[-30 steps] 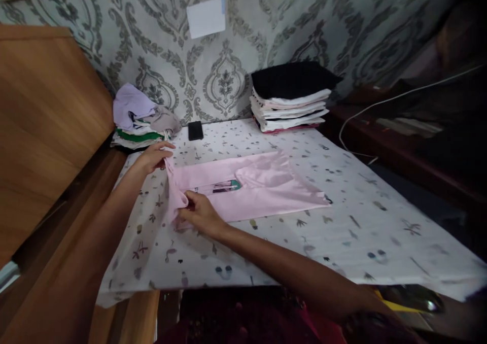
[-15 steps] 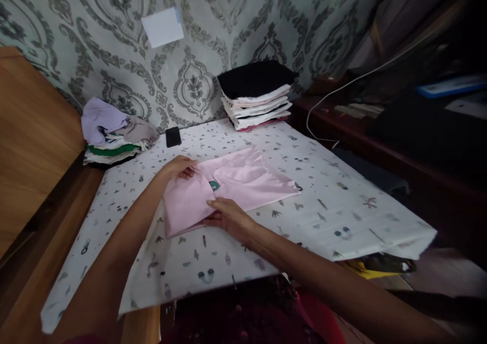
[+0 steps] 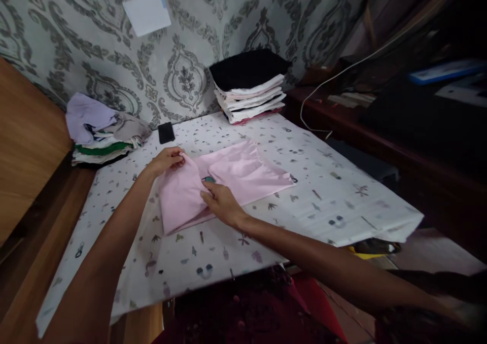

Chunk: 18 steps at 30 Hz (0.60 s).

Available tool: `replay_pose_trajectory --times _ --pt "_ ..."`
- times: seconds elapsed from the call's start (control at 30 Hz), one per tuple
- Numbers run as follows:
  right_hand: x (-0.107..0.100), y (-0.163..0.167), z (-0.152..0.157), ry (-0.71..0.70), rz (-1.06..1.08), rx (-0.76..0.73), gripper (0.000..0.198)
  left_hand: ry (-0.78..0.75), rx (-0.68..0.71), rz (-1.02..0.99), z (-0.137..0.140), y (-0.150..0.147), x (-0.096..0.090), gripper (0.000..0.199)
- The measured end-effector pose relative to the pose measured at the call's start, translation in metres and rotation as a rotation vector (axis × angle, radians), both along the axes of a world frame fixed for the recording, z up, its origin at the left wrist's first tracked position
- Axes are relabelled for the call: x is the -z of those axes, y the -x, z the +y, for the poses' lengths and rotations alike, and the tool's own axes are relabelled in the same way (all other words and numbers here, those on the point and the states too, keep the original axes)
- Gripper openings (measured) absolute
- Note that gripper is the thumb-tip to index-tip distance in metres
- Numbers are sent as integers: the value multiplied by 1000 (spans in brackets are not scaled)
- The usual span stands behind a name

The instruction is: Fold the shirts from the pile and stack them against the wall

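Observation:
A pink shirt (image 3: 243, 169) lies partly folded on the patterned white table cover, its left part turned over toward the middle. A small round teal patch (image 3: 208, 179) shows near the fold's edge. At the far left corner of the cloth, my left hand (image 3: 167, 160) pinches the fabric and lifts it slightly. My right hand (image 3: 224, 204) is closed on the near edge of the folded layer, its thumb and forefinger beside the teal patch. Some of the right fingertips are hidden by the cloth.
A neat stack of folded clothes (image 3: 249, 88), black on top, stands at the back by the wall. Another pile of clothes (image 3: 101, 131) sits at the back left beside a black phone-like object (image 3: 166, 133). A white cable (image 3: 323, 90) hangs along the right.
My right hand has moved up along the fold toward the teal patch. My left hand has raised the far corner a little. The view has shifted slightly.

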State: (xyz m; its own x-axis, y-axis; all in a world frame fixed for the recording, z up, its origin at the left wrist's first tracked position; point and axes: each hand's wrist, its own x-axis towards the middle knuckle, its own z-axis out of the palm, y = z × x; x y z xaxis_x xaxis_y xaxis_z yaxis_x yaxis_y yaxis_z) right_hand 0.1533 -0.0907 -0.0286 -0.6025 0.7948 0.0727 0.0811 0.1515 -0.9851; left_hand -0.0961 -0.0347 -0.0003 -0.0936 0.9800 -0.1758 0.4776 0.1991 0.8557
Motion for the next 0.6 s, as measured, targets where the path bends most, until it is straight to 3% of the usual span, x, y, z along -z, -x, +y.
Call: replay_pose_trajectory --times 0.13,0.2,0.27,0.43,0.6 --pt "4 -9 3 477 -9 50 10 38 64 79 12 -13 11 9" --pt "-1 -12 1 642 22 33 14 41 80 90 16 -18 13 8" --pt "-6 -16 -2 701 28 -1 24 35 96 99 19 -21 11 9" --pt "-11 -24 -9 699 -12 -53 46 -41 142 220 22 -25 3 16" --pt "-7 -30 -7 745 -31 -108 47 -47 140 413 32 -33 15 13"
